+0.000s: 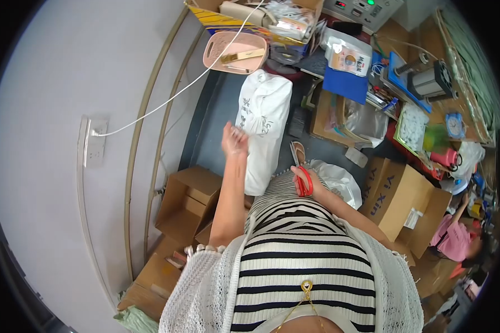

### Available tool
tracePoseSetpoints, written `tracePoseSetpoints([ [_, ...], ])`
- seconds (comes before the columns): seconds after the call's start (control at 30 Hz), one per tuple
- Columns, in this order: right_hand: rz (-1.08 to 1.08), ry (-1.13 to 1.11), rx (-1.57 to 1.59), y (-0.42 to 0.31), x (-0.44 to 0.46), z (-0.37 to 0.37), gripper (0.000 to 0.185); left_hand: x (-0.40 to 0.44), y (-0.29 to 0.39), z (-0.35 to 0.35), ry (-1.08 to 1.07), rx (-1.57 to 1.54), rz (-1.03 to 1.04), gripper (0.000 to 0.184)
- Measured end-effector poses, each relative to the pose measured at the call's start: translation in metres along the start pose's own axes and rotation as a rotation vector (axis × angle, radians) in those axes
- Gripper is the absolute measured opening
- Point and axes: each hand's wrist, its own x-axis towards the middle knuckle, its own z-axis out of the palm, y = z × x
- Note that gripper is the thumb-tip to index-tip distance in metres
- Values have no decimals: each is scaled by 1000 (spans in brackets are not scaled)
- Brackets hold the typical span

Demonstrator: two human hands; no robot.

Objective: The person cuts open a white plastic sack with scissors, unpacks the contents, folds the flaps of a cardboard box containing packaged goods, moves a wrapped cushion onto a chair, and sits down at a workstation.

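My left hand point(234, 140) is raised with its fingers curled in, over the edge of a long white sack point(265, 152). Whether it touches the sack or has something small inside, I cannot tell. The sack has dark handwriting on it and gathered folds near its middle. Red-handled scissors point(304, 181) are gripped in my right hand point(316, 186), close to my striped clothing; their blades are hidden from view.
A pink basket point(211, 62) holding a brush stands beyond the sack. Open cardboard boxes sit at left point(175, 194) and right point(397, 194). A white cable point(178, 93) crosses from the wall socket point(96, 145). A person in pink point(453, 238) is at far right.
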Motion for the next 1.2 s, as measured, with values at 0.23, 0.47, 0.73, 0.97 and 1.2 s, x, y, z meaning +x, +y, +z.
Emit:
tracePoseSetpoints([
  [0.23,-27,53,57,5,4,-5,49,-63,19,37,-128,284,190,43],
  [0.47,-13,-10,-39,-13,1,3,48,-94,28,48,-151,386,197,43],
  [0.73,150,-472,-92,-59,45,29,56,-90,34,44,-37,393,132,45],
  [0.97,111,-602,42,-74,79,56,59,-100,21,48,-5,483,193,43],
  [1.2,148,-629,-115,-91,44,28,55,-123,59,79,72,827,486,45],
])
